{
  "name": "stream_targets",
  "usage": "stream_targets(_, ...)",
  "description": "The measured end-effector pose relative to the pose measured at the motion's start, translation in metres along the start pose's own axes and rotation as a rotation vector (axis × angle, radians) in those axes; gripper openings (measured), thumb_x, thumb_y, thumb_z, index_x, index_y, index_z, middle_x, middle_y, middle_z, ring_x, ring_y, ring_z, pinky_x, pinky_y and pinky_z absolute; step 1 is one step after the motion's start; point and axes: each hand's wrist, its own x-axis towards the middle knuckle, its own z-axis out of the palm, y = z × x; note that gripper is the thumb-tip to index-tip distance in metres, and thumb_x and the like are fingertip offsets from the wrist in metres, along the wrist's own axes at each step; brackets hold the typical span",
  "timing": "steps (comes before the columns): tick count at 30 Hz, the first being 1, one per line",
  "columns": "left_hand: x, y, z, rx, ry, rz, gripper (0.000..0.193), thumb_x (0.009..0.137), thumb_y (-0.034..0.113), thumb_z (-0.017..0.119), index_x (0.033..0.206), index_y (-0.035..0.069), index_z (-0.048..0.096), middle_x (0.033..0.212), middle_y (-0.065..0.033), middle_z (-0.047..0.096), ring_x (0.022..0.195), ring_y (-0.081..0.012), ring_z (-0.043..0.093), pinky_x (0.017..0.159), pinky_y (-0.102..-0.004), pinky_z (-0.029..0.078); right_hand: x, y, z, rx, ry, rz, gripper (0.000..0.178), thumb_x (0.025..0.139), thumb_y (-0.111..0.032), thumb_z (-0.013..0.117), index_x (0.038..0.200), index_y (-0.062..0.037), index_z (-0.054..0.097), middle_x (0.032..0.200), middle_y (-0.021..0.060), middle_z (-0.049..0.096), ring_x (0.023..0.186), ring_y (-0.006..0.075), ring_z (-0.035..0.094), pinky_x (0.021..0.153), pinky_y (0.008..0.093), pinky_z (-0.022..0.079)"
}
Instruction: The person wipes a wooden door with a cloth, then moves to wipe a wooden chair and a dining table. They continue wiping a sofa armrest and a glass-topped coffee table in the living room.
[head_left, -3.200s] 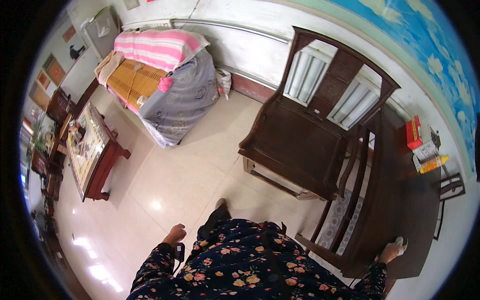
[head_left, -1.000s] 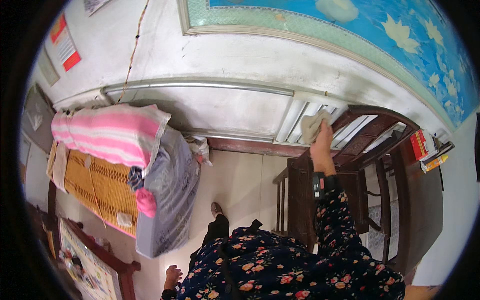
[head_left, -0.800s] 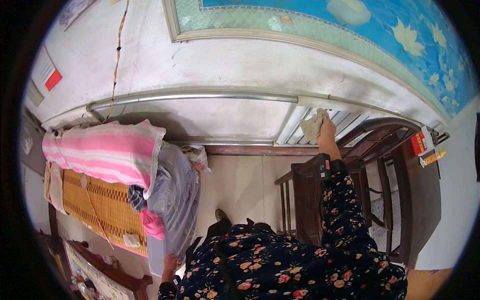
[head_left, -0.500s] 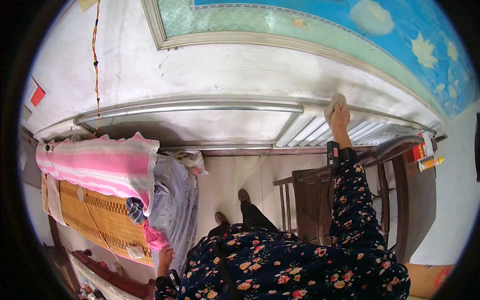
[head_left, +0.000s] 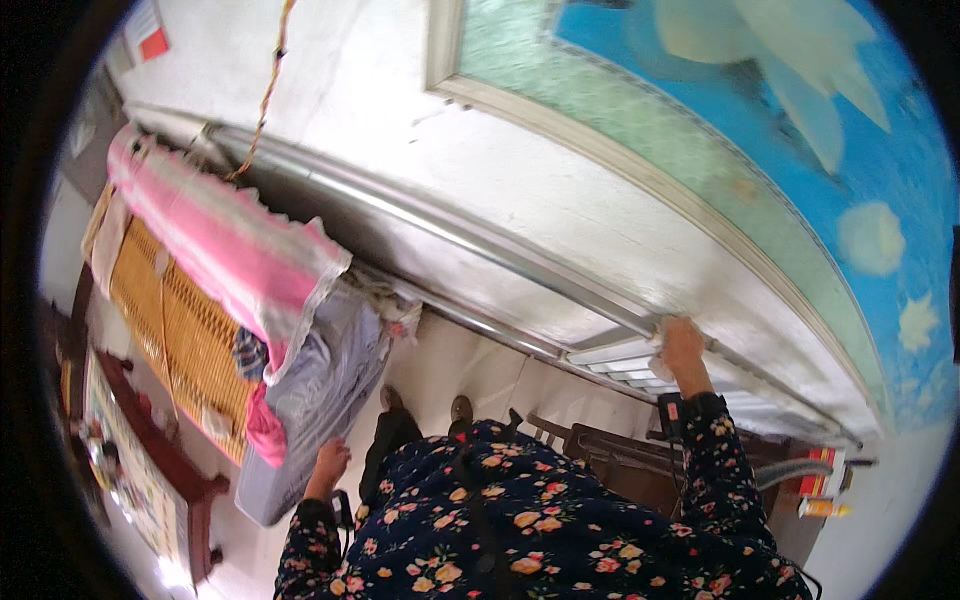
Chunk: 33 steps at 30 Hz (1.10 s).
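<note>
My right hand (head_left: pixel 684 352) is closed on a pale greyish cloth (head_left: pixel 658 340), pressed onto the top edge of a white ribbed radiator (head_left: pixel 625 362) near its left end. A silver pipe (head_left: pixel 430 218) runs left from that end along the wall. My left hand (head_left: pixel 328 468) hangs low beside the bed, fingers loosely bent and apart, holding nothing. The nearest thing to it is the bed's plastic-wrapped grey-lilac edge (head_left: pixel 300 420), with a bunched pink cloth (head_left: pixel 265 425) lying close by.
A pink striped cover (head_left: pixel 235 245) and a woven bamboo mat (head_left: pixel 175 310) lie on the bed. At right, below the radiator, stands a dark wooden chair (head_left: pixel 610 460). A red box (head_left: pixel 815 470) and a yellow-orange tube (head_left: pixel 825 508) sit beyond it. A framed blue picture (head_left: pixel 690 200) hangs above.
The whole view has turned, tilting the wall and radiator. My right hand has shifted with the cloth toward the radiator's left end. My left hand has moved away from the pink cloth.
</note>
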Motion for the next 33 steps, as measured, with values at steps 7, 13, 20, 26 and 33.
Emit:
stream_targets(7, 0.003, 0.002, 0.032, -0.047, 0.063, -0.246, 0.032, 0.077, 0.011, 0.062, 0.106, -0.002, 0.064, 0.094, -0.0193, 0.068, 0.085, -0.0345, 0.067, 0.074, -0.0387, 0.054, 0.013, -0.019, 0.019, -0.086, 0.032, -0.024, 0.034, 0.065, -0.009, 0.078, 0.096, -0.0079, 0.064, 0.101, 0.0186, 0.063, 0.094, 0.0375, 0.064, 0.081, 0.0474, 0.053)
stream_targets(13, 0.002, -0.015, 0.014, -0.089, 0.137, -0.267, 0.031, 0.077, 0.013, 0.062, 0.105, 0.0, 0.063, 0.1, -0.0199, 0.068, 0.094, -0.0349, 0.066, 0.084, -0.0424, 0.052, 0.025, -0.054, -0.005, 0.006, -0.039, -0.143, 0.028, 0.062, -0.014, 0.081, 0.084, -0.0027, 0.067, 0.096, 0.0229, 0.063, 0.093, 0.0385, 0.064, 0.079, 0.0452, 0.054)
stream_targets(20, -0.007, 0.011, -0.004, 0.036, 0.105, -0.202, 0.035, 0.077, 0.012, 0.061, 0.109, -0.001, 0.061, 0.096, -0.0184, 0.069, 0.092, -0.034, 0.067, 0.081, -0.0406, 0.053, 0.042, -0.117, -0.024, 0.237, 0.061, -0.223, 0.037, 0.063, -0.018, 0.081, 0.09, 0.0007, 0.063, 0.095, 0.0248, 0.063, 0.091, 0.0421, 0.063, 0.078, 0.0476, 0.051)
stream_targets(26, -0.011, 0.025, -0.008, -0.119, 0.21, -0.257, 0.04, 0.077, 0.008, 0.061, 0.114, -0.004, 0.058, 0.093, -0.019, 0.069, 0.084, -0.0283, 0.067, 0.073, -0.0366, 0.054, 0.078, -0.214, -0.047, 0.253, 0.082, -0.414, 0.041, 0.067, -0.019, 0.08, 0.096, 0.0013, 0.06, 0.103, 0.0234, 0.059, 0.096, 0.0421, 0.058, 0.083, 0.0469, 0.049)
stream_targets(33, -0.039, 0.031, -0.013, -0.174, 0.281, -0.361, 0.039, 0.076, 0.006, 0.061, 0.114, -0.004, 0.058, 0.094, -0.0204, 0.069, 0.087, -0.0319, 0.067, 0.077, -0.0385, 0.054, 0.108, -0.325, -0.08, 0.297, 0.147, -0.588, 0.04, 0.071, -0.019, 0.079, 0.098, 0.0008, 0.056, 0.099, 0.0223, 0.058, 0.094, 0.0417, 0.059, 0.079, 0.0476, 0.05)
